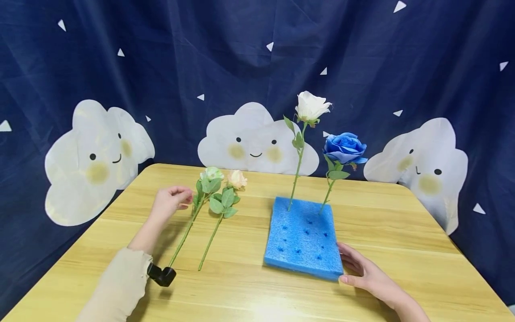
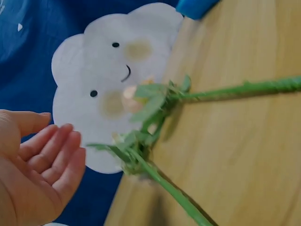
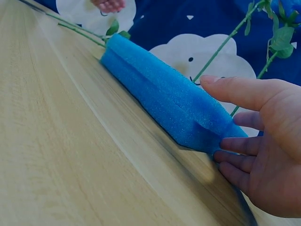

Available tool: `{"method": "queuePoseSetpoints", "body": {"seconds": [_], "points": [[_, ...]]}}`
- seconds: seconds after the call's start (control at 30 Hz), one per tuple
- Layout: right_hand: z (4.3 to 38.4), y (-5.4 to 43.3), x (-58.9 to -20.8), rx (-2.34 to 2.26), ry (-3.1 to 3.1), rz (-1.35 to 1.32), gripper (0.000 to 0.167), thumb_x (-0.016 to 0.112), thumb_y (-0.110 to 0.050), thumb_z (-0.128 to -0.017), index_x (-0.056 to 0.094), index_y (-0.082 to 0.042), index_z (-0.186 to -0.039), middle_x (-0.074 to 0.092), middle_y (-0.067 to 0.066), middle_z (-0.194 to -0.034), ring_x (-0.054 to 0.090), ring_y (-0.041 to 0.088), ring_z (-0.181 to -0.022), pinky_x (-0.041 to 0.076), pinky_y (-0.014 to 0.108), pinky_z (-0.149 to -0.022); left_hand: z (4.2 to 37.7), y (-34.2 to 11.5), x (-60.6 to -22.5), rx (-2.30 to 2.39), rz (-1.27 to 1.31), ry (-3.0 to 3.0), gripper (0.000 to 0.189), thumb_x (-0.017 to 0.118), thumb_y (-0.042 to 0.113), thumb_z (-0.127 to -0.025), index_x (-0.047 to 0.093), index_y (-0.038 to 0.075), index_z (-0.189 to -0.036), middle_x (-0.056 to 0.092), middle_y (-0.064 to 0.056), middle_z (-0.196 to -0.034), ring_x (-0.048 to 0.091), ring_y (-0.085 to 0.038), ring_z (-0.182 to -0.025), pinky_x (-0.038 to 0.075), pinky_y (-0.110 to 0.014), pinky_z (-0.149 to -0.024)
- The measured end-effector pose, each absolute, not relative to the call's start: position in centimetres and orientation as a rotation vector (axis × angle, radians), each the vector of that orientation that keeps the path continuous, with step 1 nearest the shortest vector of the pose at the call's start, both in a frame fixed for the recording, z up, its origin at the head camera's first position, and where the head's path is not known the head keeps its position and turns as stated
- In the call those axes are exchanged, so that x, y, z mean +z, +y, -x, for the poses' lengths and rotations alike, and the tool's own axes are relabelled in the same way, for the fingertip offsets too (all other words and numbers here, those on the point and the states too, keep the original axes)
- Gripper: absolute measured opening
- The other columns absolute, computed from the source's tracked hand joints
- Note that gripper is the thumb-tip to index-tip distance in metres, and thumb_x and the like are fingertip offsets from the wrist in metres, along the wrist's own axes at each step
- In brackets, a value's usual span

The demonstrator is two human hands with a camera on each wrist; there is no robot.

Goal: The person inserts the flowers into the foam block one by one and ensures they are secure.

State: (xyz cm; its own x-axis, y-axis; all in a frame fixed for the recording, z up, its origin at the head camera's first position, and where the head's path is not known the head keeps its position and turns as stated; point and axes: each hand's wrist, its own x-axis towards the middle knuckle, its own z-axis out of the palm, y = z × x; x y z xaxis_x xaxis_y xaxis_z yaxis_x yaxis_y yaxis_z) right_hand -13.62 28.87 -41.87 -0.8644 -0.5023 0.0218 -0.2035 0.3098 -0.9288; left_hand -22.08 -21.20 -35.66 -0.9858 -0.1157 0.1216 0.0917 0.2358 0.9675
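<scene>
My left hand (image 1: 170,201) hovers beside the pale green-white artificial flower (image 1: 211,173), its fingers loosely bent and holding nothing. Right of that flower lies a pale pink one (image 1: 236,179), stem toward me. In the left wrist view, both flowers' leaves and stems (image 2: 176,193) appear just past the fingertips. A blue foam block (image 1: 301,241) with several small holes lies flat on the right. Upright in its far part stand a white rose (image 1: 311,107) and a blue rose (image 1: 344,148). My right hand (image 3: 273,141) rests its extended fingertips against the block's near right corner.
The wooden table (image 1: 229,295) reaches back to a dark blue curtain (image 1: 241,53) with smiling white clouds and small triangles. A black wrist device (image 1: 162,275) sits at the left cuff, close to the green-white flower's stem end.
</scene>
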Motion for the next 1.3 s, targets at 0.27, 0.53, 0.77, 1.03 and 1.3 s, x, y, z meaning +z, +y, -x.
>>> {"method": "queuePoseSetpoints", "body": {"seconds": [0.27,0.53,0.77,1.03,1.3], "points": [[13.6,28.8,-41.8,-1.578,2.317,0.703,0.070,0.059,-0.003,-0.089,0.016,0.010,-0.142,0.024,0.037,-0.139,0.039,-0.010,-0.116,0.032,0.011,-0.094,21.6,-22.2,-38.2,-1.835,-0.135,-2.541,0.038,0.058,0.012,-0.091,0.051,-0.014,-0.117,0.063,-0.021,-0.104,0.064,-0.020,-0.083,0.054,-0.031,-0.075],[13.6,28.9,-41.7,-1.577,2.291,0.690,0.070,0.059,-0.005,-0.090,0.014,0.010,-0.143,0.022,0.037,-0.140,0.038,-0.011,-0.115,0.032,0.010,-0.093,21.4,-22.7,-40.1,-1.848,-0.137,-2.644,0.041,0.056,0.010,-0.091,0.046,-0.016,-0.121,0.058,-0.027,-0.110,0.062,-0.021,-0.087,0.053,-0.032,-0.074],[13.6,28.9,-41.7,-1.567,2.311,0.708,0.069,0.058,-0.004,-0.090,0.016,0.010,-0.142,0.024,0.037,-0.140,0.039,-0.010,-0.116,0.033,0.010,-0.093,21.5,-22.8,-40.8,-1.829,-0.138,-2.692,0.041,0.058,0.009,-0.089,0.047,-0.016,-0.119,0.061,-0.019,-0.102,0.061,-0.017,-0.082,0.053,-0.029,-0.071],[13.6,28.9,-41.9,-1.568,2.305,0.713,0.069,0.058,-0.004,-0.090,0.014,0.012,-0.142,0.023,0.038,-0.139,0.038,-0.011,-0.116,0.032,0.010,-0.093,21.7,-22.4,-40.9,-1.722,-0.103,-2.762,0.036,0.061,0.007,-0.084,0.053,-0.015,-0.112,0.061,-0.010,-0.086,0.056,-0.015,-0.073,0.050,-0.028,-0.066],[13.7,28.8,-41.9,-1.573,2.317,0.723,0.068,0.058,-0.003,-0.090,0.015,0.012,-0.141,0.024,0.038,-0.139,0.039,-0.009,-0.116,0.033,0.010,-0.093,21.5,-22.1,-40.7,-1.575,-0.112,-2.854,0.028,0.064,0.005,-0.079,0.061,-0.012,-0.101,0.062,-0.009,-0.078,0.055,-0.017,-0.066,0.048,-0.028,-0.058]]}}
